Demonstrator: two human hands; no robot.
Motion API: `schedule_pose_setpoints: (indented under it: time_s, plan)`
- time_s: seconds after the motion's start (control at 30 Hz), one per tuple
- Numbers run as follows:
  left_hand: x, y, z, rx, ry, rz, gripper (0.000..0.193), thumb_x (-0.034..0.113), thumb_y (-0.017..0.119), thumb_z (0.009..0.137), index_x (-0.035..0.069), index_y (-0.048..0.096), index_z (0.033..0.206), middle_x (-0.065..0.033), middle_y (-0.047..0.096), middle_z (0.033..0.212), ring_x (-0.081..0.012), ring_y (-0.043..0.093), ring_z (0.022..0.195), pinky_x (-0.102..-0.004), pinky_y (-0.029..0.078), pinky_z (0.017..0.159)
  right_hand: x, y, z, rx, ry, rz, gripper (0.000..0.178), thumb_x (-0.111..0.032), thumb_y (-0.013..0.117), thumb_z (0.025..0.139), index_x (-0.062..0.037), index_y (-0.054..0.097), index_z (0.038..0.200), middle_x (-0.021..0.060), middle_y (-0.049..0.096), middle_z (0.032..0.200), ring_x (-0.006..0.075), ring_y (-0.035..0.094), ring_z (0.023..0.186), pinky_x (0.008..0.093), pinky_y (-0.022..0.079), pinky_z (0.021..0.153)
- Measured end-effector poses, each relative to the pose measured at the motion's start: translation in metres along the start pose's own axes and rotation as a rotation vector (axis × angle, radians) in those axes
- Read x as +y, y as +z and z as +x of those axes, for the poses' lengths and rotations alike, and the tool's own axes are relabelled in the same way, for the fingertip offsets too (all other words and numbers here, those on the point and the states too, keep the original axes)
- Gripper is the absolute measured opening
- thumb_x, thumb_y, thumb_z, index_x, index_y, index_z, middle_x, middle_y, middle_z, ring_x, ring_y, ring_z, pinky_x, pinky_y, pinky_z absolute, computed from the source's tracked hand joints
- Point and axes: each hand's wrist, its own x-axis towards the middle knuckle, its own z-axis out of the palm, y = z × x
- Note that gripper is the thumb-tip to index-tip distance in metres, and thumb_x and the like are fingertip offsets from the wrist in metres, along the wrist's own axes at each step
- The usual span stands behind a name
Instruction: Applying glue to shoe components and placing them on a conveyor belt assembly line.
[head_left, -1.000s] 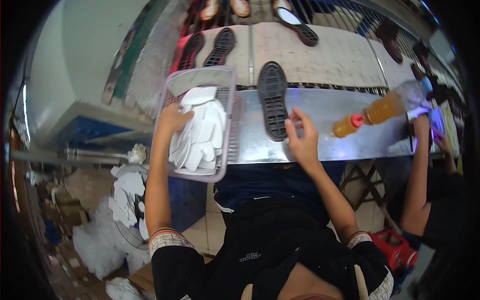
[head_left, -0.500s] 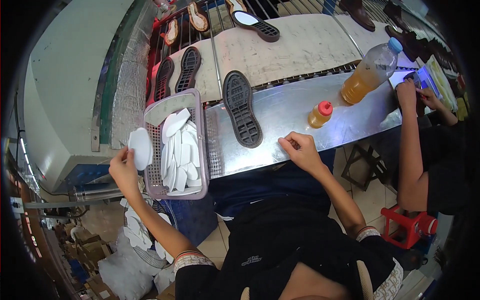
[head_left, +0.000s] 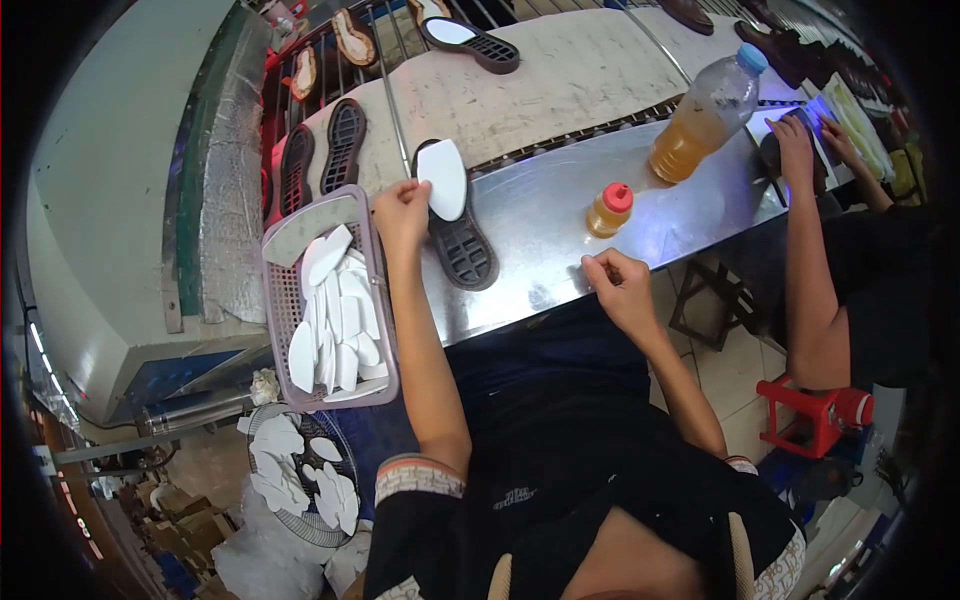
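Observation:
My left hand (head_left: 402,212) pinches the left edge of a white oval insert (head_left: 443,180), which covers the front part of a dark shoe sole (head_left: 464,252). The sole lies on the metal table, its gridded heel part uncovered. Just left of that arm stands a pale purple basket (head_left: 274,345) holding many white inserts (head_left: 345,305). Over the table's near edge, my right hand (head_left: 620,285) hovers with its fingers curled and thumb against them; whether anything is inside is hidden. Closest to it is a small bottle (head_left: 608,212) with a red cap and amber liquid.
A large plastic bottle (head_left: 700,115) with a blue cap stands farther right. Several soles, one with a white insert (head_left: 452,31), rest on the pale belt (head_left: 560,75) behind. A co-worker's arms (head_left: 808,240) work at the right. A machine (head_left: 110,180) borders the left.
My left hand has carried the white insert from left of the basket rightward onto the front of the sole. My right hand stays near the table's edge.

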Motion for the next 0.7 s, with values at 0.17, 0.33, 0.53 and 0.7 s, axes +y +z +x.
schedule_pose_setpoints:
  time_s: [0.17, 0.33, 0.53, 0.7]
  plan:
    - [0.01, 0.004, 0.022, 0.057, 0.009, 0.314, 0.029, 0.024, 0.066, 0.076, 0.005, 0.068, 0.097, -0.0081, 0.062, 0.069, -0.0177, 0.058, 0.062, -0.031, 0.046, 0.064, 0.015, -0.016, -0.012, 0.155, 0.061, 0.022, 0.02, -0.014, 0.061, 0.086, 0.0031, 0.059, 0.075, 0.0005, 0.054, 0.058, 0.004, 0.047, 0.052, 0.0209, 0.038, 0.049]
    - [0.039, 0.001, 0.0, 0.044, 0.196, 0.128, 0.03, 0.026, 0.062, 0.08, 0.001, 0.068, 0.096, -0.0077, 0.061, 0.068, -0.0145, 0.056, 0.063, -0.0277, 0.044, 0.061, 0.021, -0.035, -0.014, 0.235, 0.252, 0.225, 0.018, -0.016, 0.058, 0.089, 0.0009, 0.06, 0.083, 0.001, 0.058, 0.068, 0.0053, 0.052, 0.06, 0.0197, 0.042, 0.056]
    - [0.024, 0.005, 0.004, 0.008, 0.245, -0.044, 0.019, 0.015, 0.067, 0.076, 0.0, 0.067, 0.088, -0.0058, 0.065, 0.074, -0.0119, 0.056, 0.065, -0.0257, 0.043, 0.063, 0.012, -0.039, 0.011, 0.123, 0.367, 0.326, 0.022, -0.019, 0.056, 0.09, 0.0019, 0.055, 0.097, 0.006, 0.059, 0.076, 0.0107, 0.055, 0.064, 0.0222, 0.045, 0.06]
    - [0.001, 0.009, 0.017, -0.068, 0.142, 0.256, 0.041, 0.009, 0.069, 0.072, 0.004, 0.057, 0.111, -0.0104, 0.064, 0.076, -0.0203, 0.06, 0.067, -0.0323, 0.047, 0.065, -0.006, -0.03, 0.022, 0.002, 0.012, -0.389, 0.053, -0.022, 0.064, 0.082, 0.0025, 0.041, 0.123, 0.0176, 0.056, 0.101, 0.0261, 0.058, 0.088, 0.0335, 0.047, 0.074]
